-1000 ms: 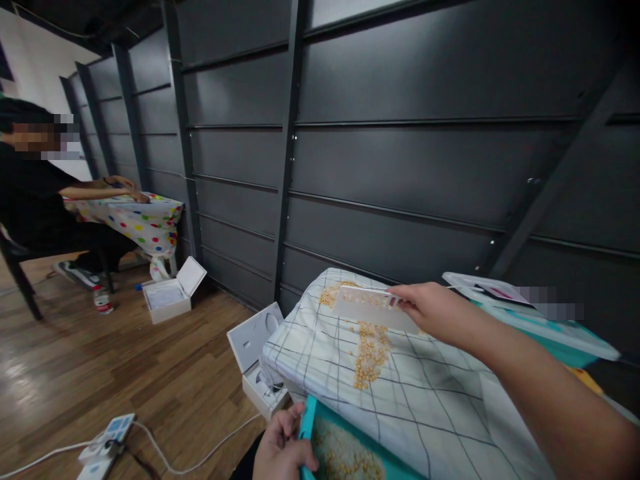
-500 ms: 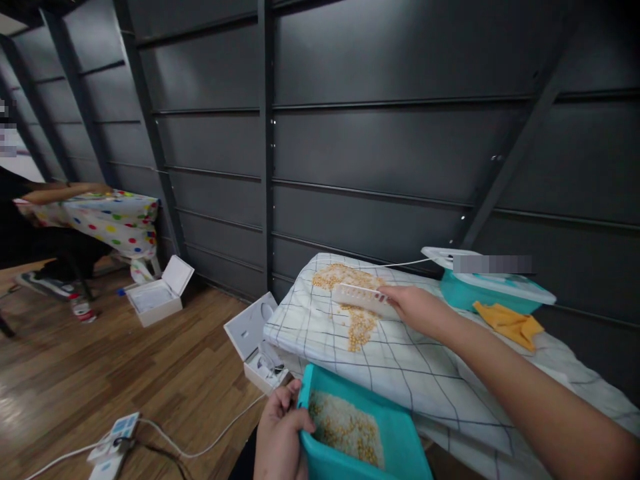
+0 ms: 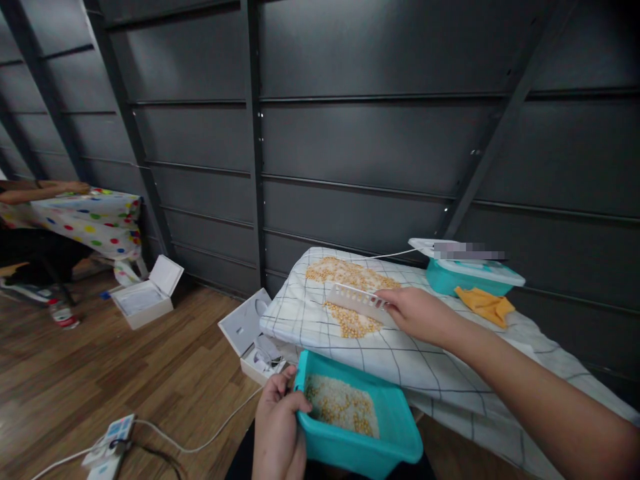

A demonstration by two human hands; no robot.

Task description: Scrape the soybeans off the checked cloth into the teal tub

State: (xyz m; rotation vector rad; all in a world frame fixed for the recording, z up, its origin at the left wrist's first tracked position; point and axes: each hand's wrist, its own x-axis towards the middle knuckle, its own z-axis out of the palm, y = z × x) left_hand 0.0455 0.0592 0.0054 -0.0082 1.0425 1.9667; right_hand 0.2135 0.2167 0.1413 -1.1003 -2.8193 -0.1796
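Observation:
My left hand [image 3: 283, 423] is closed on the left rim of a teal plastic bin [image 3: 395, 407], held below the table's front edge. Inside the bin lies a mix of pale grains and yellow corn kernels [image 3: 345, 408]. My right hand [image 3: 413, 312] grips the right end of a white plastic strip with a row of slots [image 3: 356, 301], standing on edge on the checked cloth [image 3: 295, 307]. Corn kernels mixed with pale grains [image 3: 345, 270] are spread behind the strip, and a smaller patch of kernels [image 3: 357, 325] lies in front of it.
A lidded teal box [image 3: 465, 277] and an orange cloth [image 3: 485, 305] sit at the table's right. Open white boxes [image 3: 143, 303], a bottle [image 3: 63, 313] and a power strip [image 3: 111, 447] with cables are on the floor. Another person's arm [image 3: 45, 192] rests on a dotted tablecloth [image 3: 95, 220].
The slotted strip in my right hand has moved slightly nearer, and the kernels in front of it have spread wider and shifted toward the table's edge. The view has turned slightly right.

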